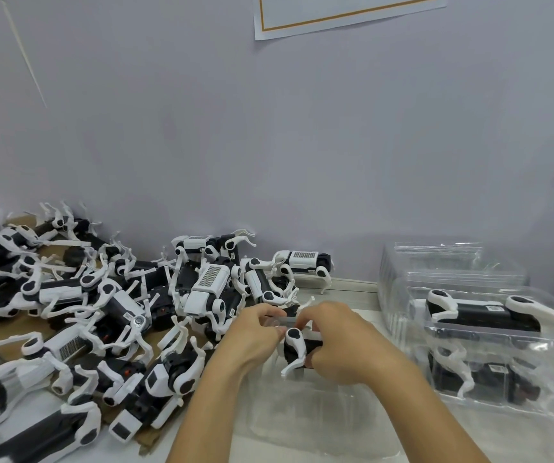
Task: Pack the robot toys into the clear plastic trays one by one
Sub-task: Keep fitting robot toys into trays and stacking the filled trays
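Observation:
A black-and-white robot dog toy (297,345) is held between both hands just above a clear plastic tray (305,412) lying in front of me. My left hand (252,335) grips its left end with curled fingers. My right hand (339,339) wraps over its body from the right and hides most of it. One white leg sticks down toward the tray. A big heap of the same robot toys (78,312) covers the table's left side.
Stacked clear trays (489,339) at the right hold packed robot toys, with more clear trays (436,262) behind them by the wall. Brown cardboard (12,325) lies under the heap. A paper sheet (345,11) hangs on the wall.

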`<state>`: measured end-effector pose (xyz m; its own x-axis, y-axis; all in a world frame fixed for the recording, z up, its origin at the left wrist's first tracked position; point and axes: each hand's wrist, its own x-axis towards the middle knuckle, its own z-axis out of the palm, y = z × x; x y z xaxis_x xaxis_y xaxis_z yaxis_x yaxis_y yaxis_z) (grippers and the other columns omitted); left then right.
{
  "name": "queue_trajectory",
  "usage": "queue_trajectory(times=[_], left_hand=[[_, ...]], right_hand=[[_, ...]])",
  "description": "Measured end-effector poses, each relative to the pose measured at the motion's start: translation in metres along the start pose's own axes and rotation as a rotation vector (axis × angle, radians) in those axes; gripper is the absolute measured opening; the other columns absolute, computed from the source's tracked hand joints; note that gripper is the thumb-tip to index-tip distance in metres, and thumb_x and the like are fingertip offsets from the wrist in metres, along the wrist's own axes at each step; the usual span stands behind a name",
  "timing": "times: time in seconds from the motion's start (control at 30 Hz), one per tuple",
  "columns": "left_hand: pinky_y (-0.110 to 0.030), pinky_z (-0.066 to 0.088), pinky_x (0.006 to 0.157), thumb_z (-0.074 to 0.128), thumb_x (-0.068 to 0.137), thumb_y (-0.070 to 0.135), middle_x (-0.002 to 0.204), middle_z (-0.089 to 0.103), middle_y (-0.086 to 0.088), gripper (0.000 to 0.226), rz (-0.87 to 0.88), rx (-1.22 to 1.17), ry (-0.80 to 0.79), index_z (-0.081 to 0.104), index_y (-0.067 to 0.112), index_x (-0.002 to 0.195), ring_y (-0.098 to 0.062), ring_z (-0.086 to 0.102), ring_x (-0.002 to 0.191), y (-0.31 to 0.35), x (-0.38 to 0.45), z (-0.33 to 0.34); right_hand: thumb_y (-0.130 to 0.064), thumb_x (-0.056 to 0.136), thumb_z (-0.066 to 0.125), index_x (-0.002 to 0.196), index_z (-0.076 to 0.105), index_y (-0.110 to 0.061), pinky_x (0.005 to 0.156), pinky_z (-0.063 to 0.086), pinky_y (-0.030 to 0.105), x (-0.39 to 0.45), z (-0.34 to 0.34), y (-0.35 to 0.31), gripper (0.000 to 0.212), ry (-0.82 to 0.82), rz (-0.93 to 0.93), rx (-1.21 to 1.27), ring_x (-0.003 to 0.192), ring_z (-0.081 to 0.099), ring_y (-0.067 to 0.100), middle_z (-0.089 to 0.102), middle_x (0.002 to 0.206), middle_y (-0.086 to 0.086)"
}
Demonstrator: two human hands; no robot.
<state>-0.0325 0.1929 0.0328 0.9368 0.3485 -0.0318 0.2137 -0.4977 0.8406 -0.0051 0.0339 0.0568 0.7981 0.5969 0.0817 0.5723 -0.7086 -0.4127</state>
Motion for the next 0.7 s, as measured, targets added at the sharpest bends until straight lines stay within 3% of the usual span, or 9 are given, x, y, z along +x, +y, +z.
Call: queue_trajectory(times=[0.17,0.33,0.43,0.53,0.7], left_hand=[[-0.016,0.039,0.074,0.063,0.095,0.020,0.116,0.063,0.008,0.026,-0.025,-0.043,-0.026,0.064,0.029,0.120,0.004,0.055,0.094,0.000,0.000,-0.003],[-0.007,0.040,0.053,0.066,0.090,0.010,0.104,0.064,0.005,0.025,-0.008,0.021,0.060,0.061,0.024,0.109,0.001,0.055,0.077,0.001,0.000,0.008],[-0.015,0.041,0.059,0.066,0.089,0.010,0.102,0.062,0.005,0.025,-0.009,0.038,0.056,0.061,0.023,0.109,-0.004,0.057,0.079,0.003,-0.003,0.010],[-0.012,0.036,0.058,0.067,0.087,0.008,0.098,0.059,0.010,0.029,-0.022,0.005,0.022,0.062,0.023,0.111,0.002,0.053,0.081,0.004,-0.002,0.002],[-0.012,0.038,0.050,0.063,0.086,0.001,0.094,0.058,0.010,0.036,-0.045,0.058,0.022,0.059,0.022,0.115,-0.002,0.054,0.073,0.007,-0.002,0.006]], right_hand=[[-0.030,0.082,0.072,0.118,0.061,-0.034,0.085,0.050,0.034,0.000,-0.001,0.003,0.038,0.002,0.012,0.020,0.105,0.056,0.017,0.055,0.118,-0.008],[-0.037,0.082,0.072,0.119,0.062,-0.033,0.088,0.046,0.034,0.000,0.005,0.001,0.038,-0.005,0.011,-0.031,0.111,0.056,0.021,0.056,0.122,-0.004],[-0.043,0.082,0.071,0.118,0.063,-0.033,0.088,0.045,0.033,-0.001,0.006,0.000,0.039,0.002,0.023,-0.026,0.111,0.056,0.021,0.057,0.122,-0.004],[-0.044,0.078,0.075,0.117,0.063,-0.033,0.090,0.047,0.033,-0.001,0.003,0.000,0.042,-0.008,0.029,0.004,0.110,0.056,0.019,0.057,0.120,-0.004],[-0.026,0.078,0.077,0.120,0.060,-0.030,0.091,0.050,0.034,-0.001,0.004,-0.001,0.045,-0.028,0.067,0.006,0.109,0.059,0.021,0.054,0.122,-0.002]])
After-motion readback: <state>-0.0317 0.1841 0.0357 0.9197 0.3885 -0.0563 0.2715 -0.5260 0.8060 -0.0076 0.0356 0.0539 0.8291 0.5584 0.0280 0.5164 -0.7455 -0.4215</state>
